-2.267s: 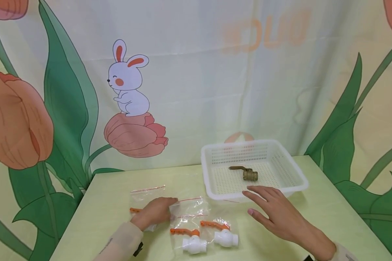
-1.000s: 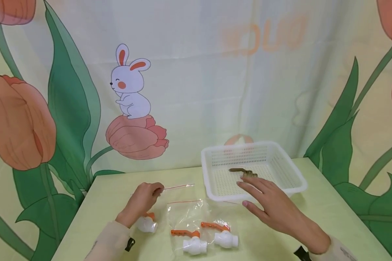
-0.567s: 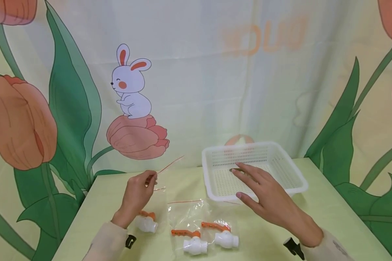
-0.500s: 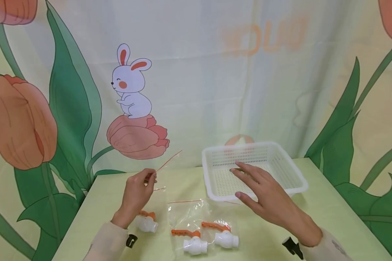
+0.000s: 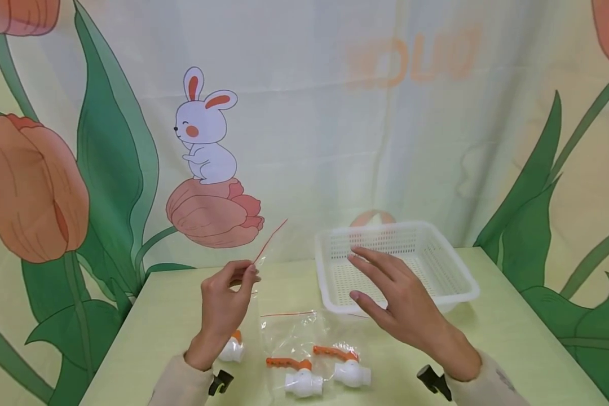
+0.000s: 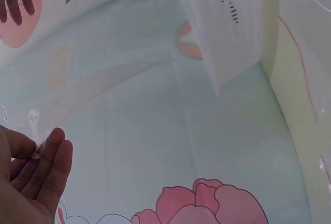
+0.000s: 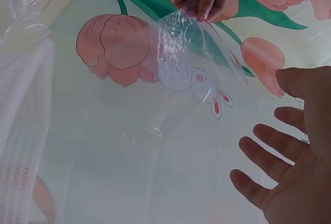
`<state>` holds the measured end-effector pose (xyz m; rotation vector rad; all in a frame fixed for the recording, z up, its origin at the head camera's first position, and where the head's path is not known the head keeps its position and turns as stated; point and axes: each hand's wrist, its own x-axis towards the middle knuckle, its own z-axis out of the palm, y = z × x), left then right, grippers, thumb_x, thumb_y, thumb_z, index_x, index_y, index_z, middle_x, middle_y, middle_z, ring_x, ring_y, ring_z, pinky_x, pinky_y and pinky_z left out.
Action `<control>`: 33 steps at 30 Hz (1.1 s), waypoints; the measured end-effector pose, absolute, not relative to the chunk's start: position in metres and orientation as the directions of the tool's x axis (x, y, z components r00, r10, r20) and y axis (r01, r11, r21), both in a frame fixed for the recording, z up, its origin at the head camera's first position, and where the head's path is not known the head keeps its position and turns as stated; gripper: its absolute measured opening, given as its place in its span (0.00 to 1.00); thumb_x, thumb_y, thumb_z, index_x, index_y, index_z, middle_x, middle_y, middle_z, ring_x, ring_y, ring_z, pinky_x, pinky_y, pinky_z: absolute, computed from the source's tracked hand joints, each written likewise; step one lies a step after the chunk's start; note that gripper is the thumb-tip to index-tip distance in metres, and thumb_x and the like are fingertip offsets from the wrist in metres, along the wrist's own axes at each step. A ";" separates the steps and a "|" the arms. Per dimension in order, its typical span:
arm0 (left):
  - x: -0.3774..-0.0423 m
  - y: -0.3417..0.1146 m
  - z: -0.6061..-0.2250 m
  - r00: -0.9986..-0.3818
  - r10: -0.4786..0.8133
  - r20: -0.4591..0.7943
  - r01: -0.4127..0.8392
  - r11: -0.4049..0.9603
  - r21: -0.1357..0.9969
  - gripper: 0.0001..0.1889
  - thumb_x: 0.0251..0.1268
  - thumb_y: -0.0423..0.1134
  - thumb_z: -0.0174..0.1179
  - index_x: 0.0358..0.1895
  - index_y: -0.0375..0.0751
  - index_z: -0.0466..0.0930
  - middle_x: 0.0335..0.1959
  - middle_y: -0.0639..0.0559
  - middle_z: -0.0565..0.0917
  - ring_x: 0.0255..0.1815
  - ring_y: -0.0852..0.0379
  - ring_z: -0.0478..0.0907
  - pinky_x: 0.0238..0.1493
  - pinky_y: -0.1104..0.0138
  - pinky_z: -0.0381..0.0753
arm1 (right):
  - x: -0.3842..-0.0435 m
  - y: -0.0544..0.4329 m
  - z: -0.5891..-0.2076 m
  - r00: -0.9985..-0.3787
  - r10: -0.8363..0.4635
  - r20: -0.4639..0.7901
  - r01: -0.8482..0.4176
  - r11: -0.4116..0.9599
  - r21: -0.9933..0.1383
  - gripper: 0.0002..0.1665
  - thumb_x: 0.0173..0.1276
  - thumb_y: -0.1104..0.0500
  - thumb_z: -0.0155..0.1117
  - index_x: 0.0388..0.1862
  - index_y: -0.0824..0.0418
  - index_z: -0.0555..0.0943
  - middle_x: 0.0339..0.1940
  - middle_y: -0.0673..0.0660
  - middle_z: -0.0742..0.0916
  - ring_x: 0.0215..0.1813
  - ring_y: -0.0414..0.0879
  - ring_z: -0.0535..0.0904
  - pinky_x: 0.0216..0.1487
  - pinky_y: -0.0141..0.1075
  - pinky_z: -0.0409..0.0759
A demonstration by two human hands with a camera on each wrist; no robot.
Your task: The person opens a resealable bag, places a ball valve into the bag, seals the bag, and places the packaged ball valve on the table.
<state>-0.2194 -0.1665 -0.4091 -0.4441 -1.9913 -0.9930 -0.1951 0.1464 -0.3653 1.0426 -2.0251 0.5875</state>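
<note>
My left hand pinches a clear zip bag at one end of its red seal strip, lifted above the table. In the right wrist view the bag hangs thin and see-through, with nothing visible inside. My right hand hovers with spread fingers near the front left of a white plastic basket, holding nothing. On the table, two white ball valves with orange handles, a left one and a right one, lie in clear bags. Behind my left wrist a third white valve is partly hidden.
The light green table meets a hanging printed cloth at its back edge. My right hand covers part of the basket's inside. Black camera mounts sit at both wrists.
My left hand has picked up the zip bag and raised it off the table, tilting its red strip upward. My right hand has drifted left, and the brass valve in the basket is now hidden.
</note>
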 end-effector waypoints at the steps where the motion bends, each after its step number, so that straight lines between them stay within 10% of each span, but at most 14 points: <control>1: -0.218 -0.164 -0.407 -0.568 -0.060 0.821 0.631 0.609 0.481 0.03 0.63 0.28 0.64 0.38 0.35 0.83 0.28 0.49 0.89 0.26 0.58 0.86 0.36 0.78 0.82 | -0.195 0.143 -0.364 -0.360 -0.464 0.810 -0.833 0.550 -0.055 0.29 0.75 0.44 0.53 0.68 0.57 0.73 0.65 0.56 0.80 0.64 0.51 0.76 0.64 0.43 0.72; 20: -0.188 -0.085 -0.399 -0.501 -0.118 0.857 0.810 0.285 0.513 0.04 0.62 0.24 0.62 0.38 0.32 0.83 0.28 0.42 0.87 0.28 0.57 0.87 0.37 0.75 0.84 | -0.185 0.102 -0.347 -0.436 -0.262 0.861 -0.842 0.456 -0.288 0.24 0.64 0.57 0.68 0.60 0.57 0.79 0.54 0.54 0.85 0.52 0.45 0.82 0.52 0.29 0.78; 33: -0.186 -0.066 -0.417 -0.390 -0.076 0.918 0.825 0.414 0.385 0.09 0.59 0.23 0.64 0.41 0.36 0.84 0.31 0.47 0.88 0.31 0.55 0.87 0.39 0.73 0.85 | -0.181 0.095 -0.345 -0.478 -0.170 0.862 -0.823 0.429 -0.372 0.04 0.64 0.61 0.67 0.37 0.54 0.83 0.35 0.47 0.85 0.37 0.39 0.80 0.33 0.29 0.77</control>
